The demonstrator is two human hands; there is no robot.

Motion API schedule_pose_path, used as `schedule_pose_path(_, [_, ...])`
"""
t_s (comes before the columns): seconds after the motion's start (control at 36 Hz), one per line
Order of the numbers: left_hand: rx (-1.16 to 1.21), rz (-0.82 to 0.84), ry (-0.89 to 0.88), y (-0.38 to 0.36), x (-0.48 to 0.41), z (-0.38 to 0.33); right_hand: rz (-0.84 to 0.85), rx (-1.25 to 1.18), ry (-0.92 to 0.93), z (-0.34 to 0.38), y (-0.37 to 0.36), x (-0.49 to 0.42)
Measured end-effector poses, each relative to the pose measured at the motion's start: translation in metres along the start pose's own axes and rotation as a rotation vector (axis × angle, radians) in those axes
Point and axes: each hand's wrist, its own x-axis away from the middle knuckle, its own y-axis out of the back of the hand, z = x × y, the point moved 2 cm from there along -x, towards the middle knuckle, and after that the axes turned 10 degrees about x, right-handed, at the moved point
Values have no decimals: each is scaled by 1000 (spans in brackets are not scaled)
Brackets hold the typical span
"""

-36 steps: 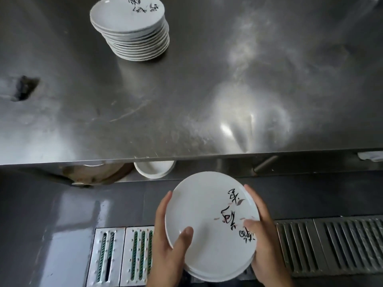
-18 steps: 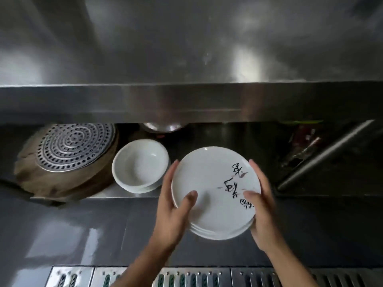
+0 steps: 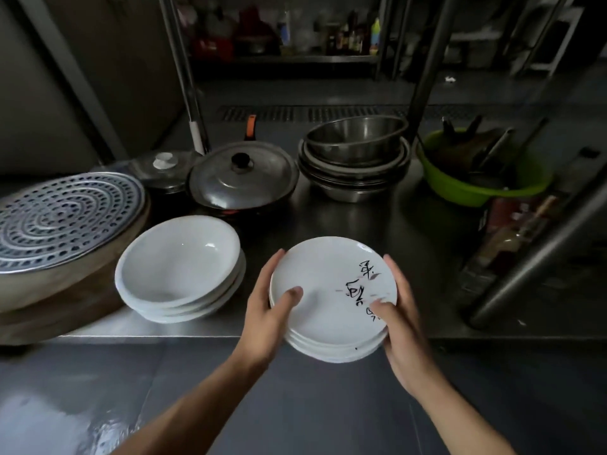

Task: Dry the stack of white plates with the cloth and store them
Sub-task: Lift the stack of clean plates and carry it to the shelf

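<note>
A small stack of white plates (image 3: 325, 284) with black brush lettering on the top one is held between both hands at the front edge of a low steel shelf (image 3: 410, 231). My left hand (image 3: 266, 310) grips the stack's left rim, thumb lying on the top plate. My right hand (image 3: 399, 320) grips the right rim, thumb over the lettering. The stack is slightly tilted and overhangs the shelf's front edge; I cannot tell whether it touches the shelf. No cloth is in view.
On the shelf, a stack of white bowls (image 3: 179, 264) stands just left of the plates. Further left is a perforated steamer tray (image 3: 62, 215) on a wooden board. Behind stand a lidded pan (image 3: 243, 175), steel basins (image 3: 354, 152) and a green tub (image 3: 473, 188). A slanted steel leg (image 3: 538, 251) is on the right.
The view has dropped from the steel tabletop to the shelf beneath it. Both hands have carried the plate stack forward to the shelf's front edge, beside the white bowls.
</note>
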Motion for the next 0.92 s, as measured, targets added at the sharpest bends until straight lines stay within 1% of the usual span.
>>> schedule_pose_path(0.31, [34,-41,119,-3,-45,44,-36,-46,-82,-39,-6,-49])
schedule_pose_path(0.44, [66,-85,168,-5,-54,56,-85,-80,-120,-54,-8,-57])
schedule_pose_path(0.53, [76,-114,196,-3,-58,64,-92,-58,-125,-63,-9,-62])
schedule_pose_path(0.69, [67,-173,230,-1,-61,77,-120,-37,-124,-75,-12,-75])
schedule_pose_path(0.92, [75,-183,238,1,-73,88,-144,-48,-125,-87,-20,-83])
